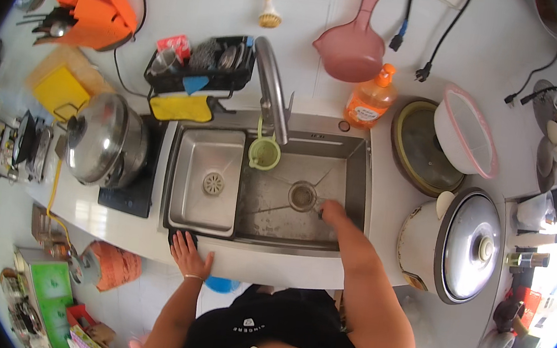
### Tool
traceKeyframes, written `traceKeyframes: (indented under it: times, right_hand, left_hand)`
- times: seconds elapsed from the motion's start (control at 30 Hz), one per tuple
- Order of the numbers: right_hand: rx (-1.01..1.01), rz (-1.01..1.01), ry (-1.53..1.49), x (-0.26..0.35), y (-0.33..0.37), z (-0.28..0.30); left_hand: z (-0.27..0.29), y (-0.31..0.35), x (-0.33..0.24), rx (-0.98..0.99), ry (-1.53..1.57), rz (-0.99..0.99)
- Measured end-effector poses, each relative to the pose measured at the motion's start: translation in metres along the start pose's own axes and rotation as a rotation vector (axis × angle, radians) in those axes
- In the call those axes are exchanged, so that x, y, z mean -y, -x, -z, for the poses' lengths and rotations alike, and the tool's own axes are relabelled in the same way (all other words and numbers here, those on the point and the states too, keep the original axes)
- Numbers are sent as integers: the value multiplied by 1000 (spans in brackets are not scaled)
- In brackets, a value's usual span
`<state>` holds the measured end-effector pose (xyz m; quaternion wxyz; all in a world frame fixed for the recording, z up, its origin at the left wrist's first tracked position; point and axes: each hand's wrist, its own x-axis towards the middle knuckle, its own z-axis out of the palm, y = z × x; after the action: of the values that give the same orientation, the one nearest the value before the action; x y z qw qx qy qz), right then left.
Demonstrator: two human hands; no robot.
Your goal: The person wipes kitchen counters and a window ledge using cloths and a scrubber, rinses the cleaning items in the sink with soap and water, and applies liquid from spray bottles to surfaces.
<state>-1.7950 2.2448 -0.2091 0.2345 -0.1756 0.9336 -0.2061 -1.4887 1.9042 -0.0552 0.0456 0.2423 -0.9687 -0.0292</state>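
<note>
My left hand [188, 254] lies on the front edge of the counter, fingers stretched out, next to a dark cloth [178, 237] that it partly covers. Inside the large right basin of the steel sink [352, 189], my right hand [333, 212] is closed, with a small dark thing at its fingers that I cannot make out. Just left of that hand is the round drain [303, 196]. Thin dark lines mark the basin floor. A light green strainer cup [265, 153] hangs by the steel faucet [272, 91]. The smaller left basin [208, 156] has its own drain [213, 184].
Left stands a lidded steel pot [107, 141] on a black cooktop [127, 184]. Behind the sink are a black rack [198, 68], a yellow cloth [181, 107] and an orange soap bottle [371, 98]. A white lidded pot [425, 242] and a colander [465, 130] stand right.
</note>
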Motion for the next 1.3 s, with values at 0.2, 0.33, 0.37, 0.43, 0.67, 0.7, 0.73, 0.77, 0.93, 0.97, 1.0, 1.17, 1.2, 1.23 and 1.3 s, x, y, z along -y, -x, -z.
traceKeyframes:
  times: [0.2, 0.33, 0.37, 0.43, 0.67, 0.7, 0.73, 0.77, 0.93, 0.97, 1.0, 1.17, 1.2, 1.23, 1.3]
  right_hand:
    - [-442, 225, -553, 66, 36, 106]
    - [-253, 188, -1395, 91, 55, 165]
    - [-197, 190, -1606, 90, 53, 162]
    - [-278, -126, -887, 30, 20, 77]
    - [-486, 240, -294, 89, 8, 72]
    - [-611, 301, -287, 100, -5, 94]
    - [-735, 364, -280, 109, -20, 115]
    - [-794, 363, -258, 122, -35, 137]
    - [-869, 206, 49, 117, -148, 180]
    - [-804, 130, 91, 117, -165, 173]
    - [-786, 238, 66, 117, -179, 164]
    - [-531, 659, -136, 162, -225, 139]
    - [-531, 686, -83, 162, -227, 141]
    - [-532, 723, -27, 169, -227, 149]
    - [-514, 727, 86, 170, -227, 158]
  left_hand:
    - [1, 14, 7, -14, -32, 10]
    - [-2, 15, 8, -39, -33, -2]
    - [0, 15, 7, -40, -30, 5]
    - [0, 2, -4, -31, -11, -30]
    - [-2, 11, 4, -5, -34, 27]
    - [-2, 9, 4, -3, -31, 19]
    - [-3, 8, 4, -5, -32, 8]
    - [-5, 8, 6, -8, -34, 6]
    - [-10, 1, 6, -5, -41, -28]
    - [-6, 0, 3, 13, -36, -17]
    - [-7, 0, 2, 19, -35, -18]
    - [-6, -5, 1, 23, -42, -47]
    - [-6, -6, 1, 16, -43, -59]
    - [-6, -6, 2, 12, -55, -51]
    - [-8, -4, 2, 11, -74, -51]
